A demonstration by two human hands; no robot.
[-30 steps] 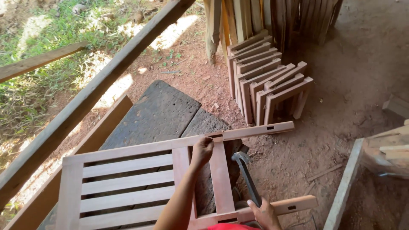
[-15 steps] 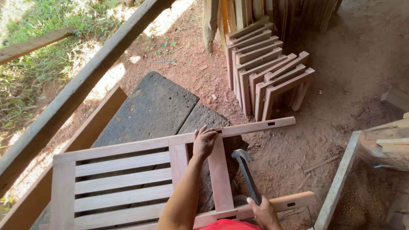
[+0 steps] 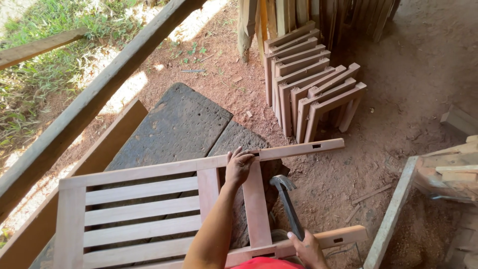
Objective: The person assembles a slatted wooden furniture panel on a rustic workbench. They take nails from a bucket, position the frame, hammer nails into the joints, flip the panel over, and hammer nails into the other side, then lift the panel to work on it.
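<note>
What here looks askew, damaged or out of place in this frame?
Nothing looks broken or spilled. The left hand rests on the top rail of the slatted wooden frame, and the right hand grips a hammer. The stacked frames lean unevenly, and wood scraps litter the dirt.

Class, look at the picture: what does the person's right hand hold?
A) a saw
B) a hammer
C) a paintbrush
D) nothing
B: the right hand grips the handle of a hammer, whose metal head points up and away beside the wooden slatted frame, while the left hand rests on the frame's top rail.
</note>
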